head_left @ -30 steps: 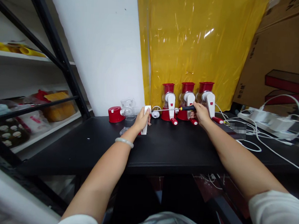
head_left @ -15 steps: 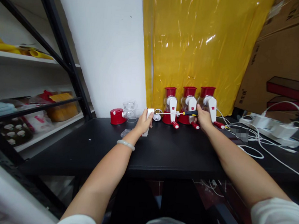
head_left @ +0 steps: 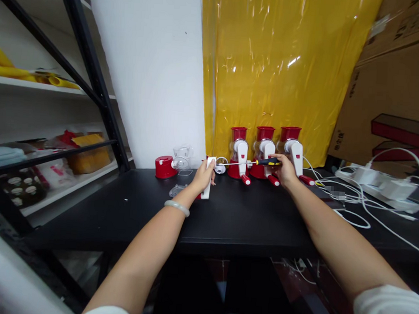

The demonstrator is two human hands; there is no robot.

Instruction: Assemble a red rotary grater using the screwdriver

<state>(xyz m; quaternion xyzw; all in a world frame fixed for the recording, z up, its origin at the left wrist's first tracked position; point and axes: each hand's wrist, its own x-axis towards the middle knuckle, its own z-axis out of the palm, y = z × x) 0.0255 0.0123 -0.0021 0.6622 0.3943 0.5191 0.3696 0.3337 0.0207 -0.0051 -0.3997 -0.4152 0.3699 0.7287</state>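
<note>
My left hand (head_left: pixel 201 177) is closed around an upright white crank handle piece (head_left: pixel 208 181) on the black table (head_left: pixel 227 215). My right hand (head_left: pixel 285 170) grips a screwdriver (head_left: pixel 252 163) with a black and yellow handle. Its thin shaft points left, and the tip reaches the top of the white piece. Three red and white hand-crank grinders (head_left: pixel 263 151) stand in a row just behind both hands, against a yellow plastic sheet (head_left: pixel 273 66).
A red base part (head_left: pixel 163 166) and clear plastic parts (head_left: pixel 182 155) lie left of my left hand. White cables and a power strip (head_left: pixel 372 183) cover the table's right side. A metal shelf rack (head_left: pixel 33 154) stands at the left, cardboard boxes (head_left: pixel 401 84) at the right.
The view has shifted slightly down and right. Both hands keep their grip, and the screwdriver stays at the white piece.
</note>
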